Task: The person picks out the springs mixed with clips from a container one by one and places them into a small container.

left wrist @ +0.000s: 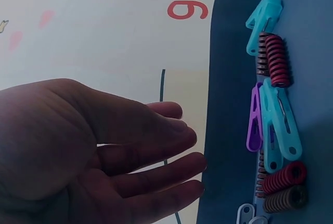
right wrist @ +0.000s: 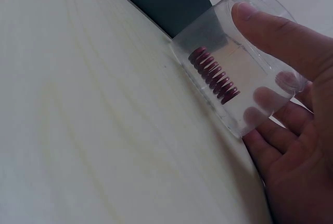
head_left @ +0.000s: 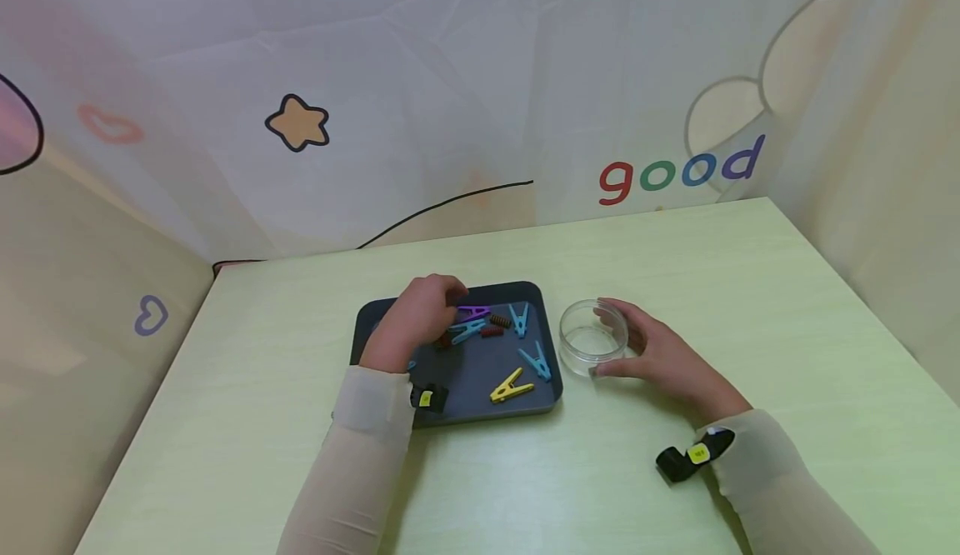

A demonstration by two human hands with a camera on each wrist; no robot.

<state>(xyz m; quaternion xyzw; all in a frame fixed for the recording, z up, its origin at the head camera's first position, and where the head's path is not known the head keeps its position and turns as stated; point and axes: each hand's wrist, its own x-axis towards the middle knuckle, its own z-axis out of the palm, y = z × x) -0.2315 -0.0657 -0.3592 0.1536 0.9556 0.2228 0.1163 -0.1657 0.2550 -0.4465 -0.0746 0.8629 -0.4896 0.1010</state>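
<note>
My left hand point(head_left: 417, 322) hovers over the far left part of a dark tray point(head_left: 457, 401), its fingers relaxed and slightly bent. In the left wrist view no object shows between its thumb and fingers. Nearest to it are light blue clothespins point(left wrist: 283, 122), a purple clothespin point(left wrist: 254, 125) and red and brown springs point(left wrist: 277, 60). To the right of the tray, my right hand point(head_left: 660, 359) grips a clear round jar point(head_left: 592, 355) from its right side, thumb in front. A dark red spring point(right wrist: 214, 75) shows through the jar wall in the right wrist view; the head view does not show it clearly.
A yellow clothespin point(head_left: 512, 387) and another light blue clothespin point(head_left: 536, 361) lie in the tray's near right part. Behind the pale wooden table point(head_left: 585, 480) hangs a printed cloth point(head_left: 450, 122), and cloth also closes off both sides.
</note>
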